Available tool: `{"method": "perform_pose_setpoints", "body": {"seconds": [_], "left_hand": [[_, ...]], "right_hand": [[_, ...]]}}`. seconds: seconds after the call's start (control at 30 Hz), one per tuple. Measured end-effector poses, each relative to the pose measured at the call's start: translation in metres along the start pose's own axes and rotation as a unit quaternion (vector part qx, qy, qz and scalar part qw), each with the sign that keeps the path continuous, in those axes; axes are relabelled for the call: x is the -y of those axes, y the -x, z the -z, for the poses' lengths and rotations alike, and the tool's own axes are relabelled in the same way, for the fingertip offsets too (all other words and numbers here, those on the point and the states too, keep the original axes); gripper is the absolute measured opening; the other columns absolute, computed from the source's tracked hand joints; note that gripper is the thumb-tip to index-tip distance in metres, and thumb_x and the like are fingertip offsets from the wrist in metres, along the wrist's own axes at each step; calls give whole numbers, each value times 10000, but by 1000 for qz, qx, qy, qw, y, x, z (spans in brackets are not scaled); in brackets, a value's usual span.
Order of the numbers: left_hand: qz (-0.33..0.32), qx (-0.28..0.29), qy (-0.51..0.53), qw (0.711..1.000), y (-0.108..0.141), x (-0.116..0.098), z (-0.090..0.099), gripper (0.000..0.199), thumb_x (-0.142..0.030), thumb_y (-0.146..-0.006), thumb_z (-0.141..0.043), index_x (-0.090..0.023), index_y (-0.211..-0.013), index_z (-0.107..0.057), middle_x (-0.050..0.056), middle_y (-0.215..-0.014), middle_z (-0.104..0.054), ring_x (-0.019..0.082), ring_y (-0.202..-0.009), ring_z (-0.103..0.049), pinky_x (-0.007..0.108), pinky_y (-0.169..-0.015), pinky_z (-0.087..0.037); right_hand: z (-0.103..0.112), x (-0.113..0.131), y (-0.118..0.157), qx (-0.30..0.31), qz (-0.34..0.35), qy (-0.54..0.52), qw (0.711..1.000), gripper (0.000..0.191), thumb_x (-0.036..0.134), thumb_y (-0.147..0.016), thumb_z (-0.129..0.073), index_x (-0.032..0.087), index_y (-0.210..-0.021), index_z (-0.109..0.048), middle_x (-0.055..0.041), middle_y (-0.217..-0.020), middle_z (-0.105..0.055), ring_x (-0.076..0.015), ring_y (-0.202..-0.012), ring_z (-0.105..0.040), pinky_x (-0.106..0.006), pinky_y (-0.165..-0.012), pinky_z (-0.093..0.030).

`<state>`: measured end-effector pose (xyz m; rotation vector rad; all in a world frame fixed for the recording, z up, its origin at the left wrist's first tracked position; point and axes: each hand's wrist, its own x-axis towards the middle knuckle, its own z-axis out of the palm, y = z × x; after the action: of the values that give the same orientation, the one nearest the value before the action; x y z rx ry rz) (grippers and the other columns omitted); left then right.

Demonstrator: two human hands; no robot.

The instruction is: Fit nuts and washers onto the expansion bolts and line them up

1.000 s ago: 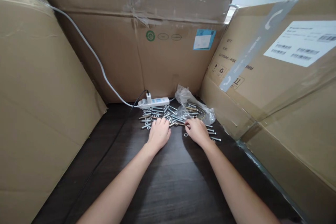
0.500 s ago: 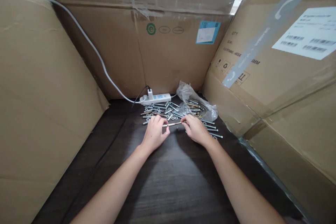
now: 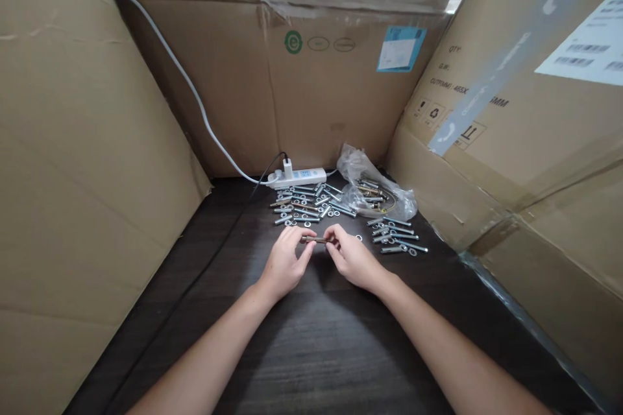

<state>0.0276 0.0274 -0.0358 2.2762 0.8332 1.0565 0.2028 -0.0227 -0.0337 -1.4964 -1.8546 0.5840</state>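
A slim brownish expansion bolt (image 3: 317, 240) lies level between my two hands, just above the dark tabletop. My left hand (image 3: 285, 260) pinches its left end between thumb and fingertips. At the other end, the thumb and fingers of my right hand (image 3: 354, 258) close on the bolt and partly cover it. A single washer (image 3: 359, 238) lies right beside my right hand. Beyond the hands spread silvery bolts (image 3: 306, 211) mixed with sleeves and loose washers. Another group of bolts and washers (image 3: 400, 232) sits to the right.
At the back stands a white power strip (image 3: 311, 176) with a plugged-in adapter. A clear plastic bag (image 3: 405, 205) holds more metal fittings. A black cable (image 3: 214, 256) crosses the table on the left. Cardboard boxes (image 3: 331, 104) wall in the back and both sides.
My hands have come closer together, so less of the bolt shows between them. They have drawn back from the pile, uncovering more bolts and washers. The camera view has shifted slightly.
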Motion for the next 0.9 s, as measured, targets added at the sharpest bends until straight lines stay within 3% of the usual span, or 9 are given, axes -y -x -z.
{"method": "perform_pose_setpoints", "body": {"seconds": [0.1, 0.27, 0.5, 0.67, 0.9], "left_hand": [[11, 14, 27, 999, 1, 1, -2, 113, -209, -870, -522, -190, -965, -582, 42, -922, -618, 166, -854, -561, 277, -741, -453], [27, 32, 66, 997, 2, 1, -3, 117, -207, -880, -502, -191, -976, -567, 31, -926, -615, 146, -820, -567, 264, -746, -456], [23, 69, 84, 994, 2, 0, -7, 108, -246, -912, -443, -190, -965, -517, 19, -886, -587, 141, -797, -554, 264, -745, -443], [38, 78, 74, 993, 2, 3, -6, 161, -259, -929, -397, -184, -1002, -520, 48, -952, -605, 166, -861, -570, 295, -802, -448], [61, 102, 61, 991, 2, 7, -5, 145, -253, -912, -417, -176, -930, -538, 40, -898, -623, 169, -808, -586, 287, -757, -458]], "right_hand": [[-7, 1, 2, 7, 22, -41, 999, 206, 165, -881, -431, 218, -1080, -446, 4, -793, -604, -131, -659, -567, -234, -612, -413], [-10, 6, 4, 4, 61, -43, 997, 197, 172, -895, -426, 226, -1061, -517, -20, -893, -641, -151, -781, -599, -256, -696, -442], [-18, 6, 5, -19, 43, -88, 995, 278, 154, -898, -395, 217, -1169, -370, -44, -936, -651, -167, -825, -637, -273, -715, -472], [-17, 11, 7, 0, 41, -61, 997, 351, 153, -890, -402, 221, -1225, -321, -54, -985, -657, -168, -788, -640, -285, -705, -473], [-14, 12, 10, 31, 53, -35, 997, 438, 137, -867, -414, 205, -1281, -288, -87, -1086, -630, -197, -955, -623, -340, -829, -468]]}}
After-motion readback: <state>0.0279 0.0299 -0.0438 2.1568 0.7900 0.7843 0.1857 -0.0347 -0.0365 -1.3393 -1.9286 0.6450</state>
